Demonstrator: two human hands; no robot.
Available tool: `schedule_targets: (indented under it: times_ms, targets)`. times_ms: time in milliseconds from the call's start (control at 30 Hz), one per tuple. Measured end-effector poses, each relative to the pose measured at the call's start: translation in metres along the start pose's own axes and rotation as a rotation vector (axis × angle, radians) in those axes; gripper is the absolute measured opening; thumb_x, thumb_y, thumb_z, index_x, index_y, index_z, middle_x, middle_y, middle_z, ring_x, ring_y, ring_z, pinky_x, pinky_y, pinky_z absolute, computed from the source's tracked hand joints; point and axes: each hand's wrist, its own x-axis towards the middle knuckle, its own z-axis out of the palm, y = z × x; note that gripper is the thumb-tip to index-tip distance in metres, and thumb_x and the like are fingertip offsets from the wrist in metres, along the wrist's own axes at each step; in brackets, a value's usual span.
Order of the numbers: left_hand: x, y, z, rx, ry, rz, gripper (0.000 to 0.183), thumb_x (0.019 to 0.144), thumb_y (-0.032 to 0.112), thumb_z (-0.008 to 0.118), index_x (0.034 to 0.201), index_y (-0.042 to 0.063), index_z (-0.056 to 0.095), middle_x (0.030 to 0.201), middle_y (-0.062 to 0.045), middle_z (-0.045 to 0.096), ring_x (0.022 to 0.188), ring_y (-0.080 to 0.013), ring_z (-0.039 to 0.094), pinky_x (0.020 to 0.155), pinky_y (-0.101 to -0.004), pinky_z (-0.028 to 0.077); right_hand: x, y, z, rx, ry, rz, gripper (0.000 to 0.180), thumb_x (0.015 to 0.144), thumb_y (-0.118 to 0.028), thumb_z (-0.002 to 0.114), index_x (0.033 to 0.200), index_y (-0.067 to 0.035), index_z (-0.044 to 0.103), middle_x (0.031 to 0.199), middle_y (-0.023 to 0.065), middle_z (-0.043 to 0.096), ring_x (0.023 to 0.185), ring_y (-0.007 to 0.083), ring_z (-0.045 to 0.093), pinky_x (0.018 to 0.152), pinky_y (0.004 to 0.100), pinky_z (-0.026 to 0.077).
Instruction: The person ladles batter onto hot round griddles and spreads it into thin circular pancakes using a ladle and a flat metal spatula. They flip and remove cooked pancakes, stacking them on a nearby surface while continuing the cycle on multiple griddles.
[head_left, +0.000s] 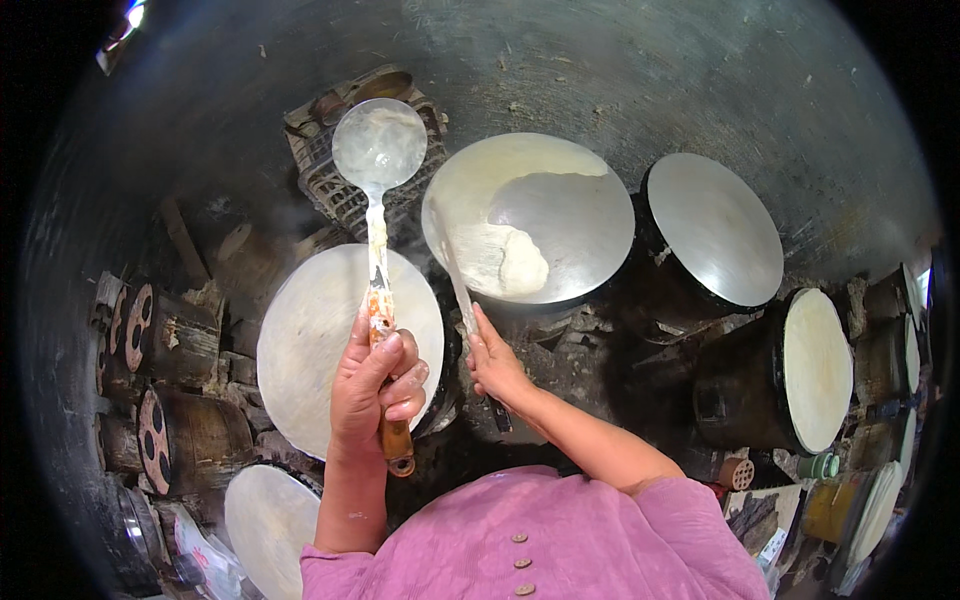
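My left hand (379, 382) is closed around the handle of a batter-coated metal ladle (379, 146), its round bowl pointing away from me. In my right hand (495, 360) is a long flat spreader (456, 274), its blade lying over the left side of the middle round griddle (570, 217). Pale batter (465, 180) covers that griddle's far and left parts in a curved band, with a thicker lump (523, 264) near the front; bare grey metal shows at its centre and right. Behind my left hand, a pale sheet covers another round griddle (300, 352).
A bare round griddle (716, 229) stands at the right, with a batter-covered one (817, 371) nearer me. Another pale-topped griddle (270, 525) lies lower left. Coal briquettes (154, 442) and cylindrical stoves line the left; a plastic crate (330, 180) sits beyond the ladle.
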Motion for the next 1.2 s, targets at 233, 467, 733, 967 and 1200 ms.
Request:
schedule_targets:
  times_ms: [233,467,733,967,1200]
  targets:
    - [0.007,-0.005,-0.001,-0.018,-0.027,-0.037,0.035,0.095,0.005,0.039,0.126,0.018,0.045,0.069,0.0,0.031,0.046,-0.0025,0.025,0.033,-0.0129,0.024,-0.052,0.015,-0.039,0.266,0.237,0.041,0.053,0.099,-0.019,0.031,0.143,-0.039,0.008,0.07,-0.0014,0.037,0.05,0.0059,0.029,0.044,0.0202,0.035]
    - [0.021,-0.011,0.012,0.05,-0.053,-0.119,0.034,0.094,0.007,0.044,0.123,0.023,0.044,0.068,0.002,0.035,0.046,-0.0026,0.026,0.034,-0.0134,0.025,-0.012,0.029,-0.022,-0.201,0.049,-0.209,0.053,0.096,-0.016,0.038,0.144,-0.029,0.019,0.068,-0.0015,0.041,0.053,0.0077,0.038,0.047,0.0227,0.039]
    - [0.029,-0.015,0.01,0.068,-0.017,-0.124,0.031,0.094,0.008,0.044,0.121,0.023,0.044,0.068,0.002,0.036,0.046,-0.0031,0.027,0.034,-0.0141,0.025,-0.072,0.002,-0.095,0.26,0.148,0.149,0.054,0.099,-0.021,0.036,0.142,-0.041,0.012,0.07,-0.0027,0.037,0.052,0.0051,0.028,0.045,0.0185,0.031]
    - [0.038,-0.025,0.015,0.067,-0.042,-0.184,0.033,0.093,0.007,0.044,0.122,0.024,0.044,0.067,0.002,0.036,0.046,-0.003,0.026,0.034,-0.0143,0.024,-0.064,0.04,-0.083,-0.374,-0.012,-0.225,0.052,0.097,-0.02,0.038,0.143,-0.036,0.018,0.07,-0.0017,0.042,0.056,0.0061,0.037,0.05,0.0201,0.04]
    - [0.041,-0.03,0.015,0.057,-0.005,-0.184,0.04,0.093,0.007,0.044,0.128,0.025,0.041,0.067,0.002,0.034,0.045,-0.0027,0.024,0.035,-0.0145,0.022,-0.088,-0.014,-0.151,-0.059,0.163,0.174,0.051,0.098,-0.023,0.037,0.143,-0.037,0.017,0.072,-0.0017,0.042,0.054,0.0053,0.033,0.048,0.0186,0.036]
